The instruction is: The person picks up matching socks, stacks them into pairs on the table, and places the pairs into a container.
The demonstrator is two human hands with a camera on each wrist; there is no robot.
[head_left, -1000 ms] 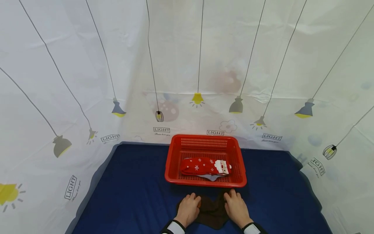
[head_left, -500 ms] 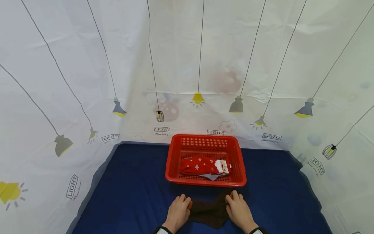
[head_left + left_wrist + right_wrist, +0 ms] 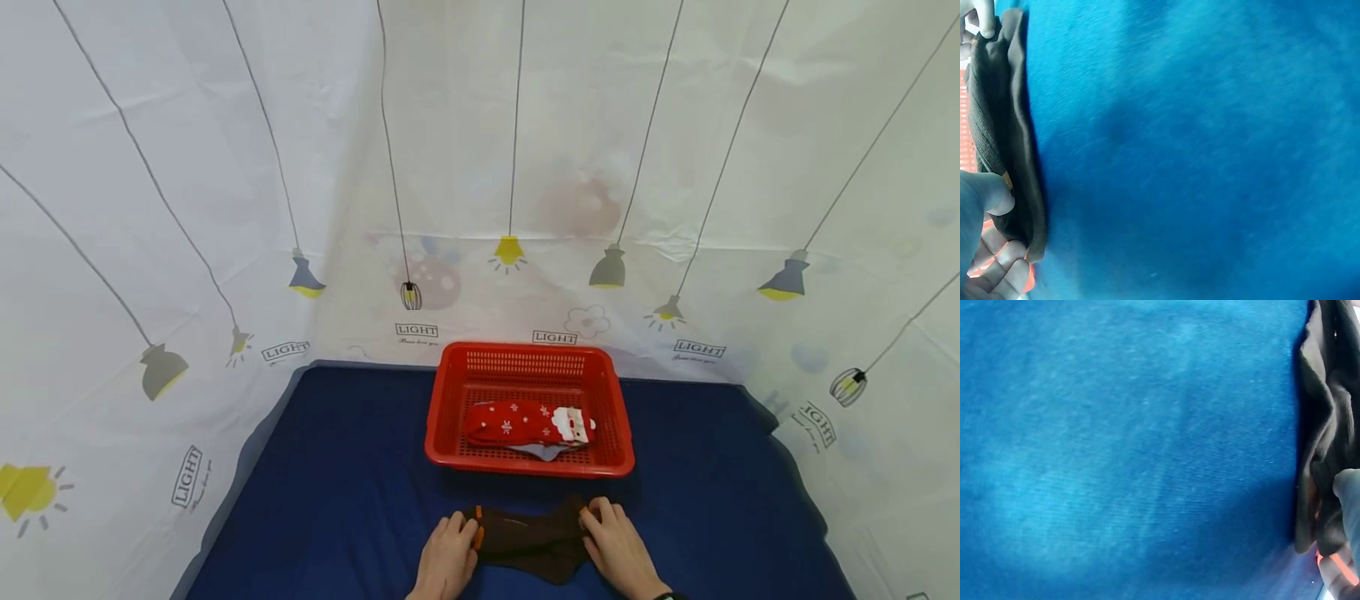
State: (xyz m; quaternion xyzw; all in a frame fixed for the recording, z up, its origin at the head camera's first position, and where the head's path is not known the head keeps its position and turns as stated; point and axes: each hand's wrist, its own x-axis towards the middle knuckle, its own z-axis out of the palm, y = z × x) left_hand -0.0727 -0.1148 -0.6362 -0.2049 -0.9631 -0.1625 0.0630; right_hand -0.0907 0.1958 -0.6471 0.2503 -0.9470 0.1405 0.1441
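Dark brown socks [image 3: 528, 537] with orange patches lie stretched sideways on the blue cloth, in front of the red basket. My left hand [image 3: 447, 552] pinches their left end, beside the orange marks. At the right end, my right hand [image 3: 617, 542] grips the fabric between thumb and fingers. In the left wrist view the brown fabric [image 3: 1007, 119] shows as layers, with the left thumb [image 3: 994, 192] on top and the fingers curled beneath. The right wrist view catches the folded fabric [image 3: 1322, 425] at its edge, the right thumb against it.
Just beyond the socks stands a red plastic basket [image 3: 529, 469]. Inside it lies a red sock [image 3: 517, 423] with white snowflakes and a Santa face, over something grey [image 3: 546, 452]. Blue cloth [image 3: 337, 483] covers the surface, and a white printed sheet [image 3: 465, 167] hangs behind.
My left hand has moved left, drawing the socks out from a bunched heap to a longer, flatter shape. Orange marks now show at the left end. My right hand has shifted slightly right and nearer.
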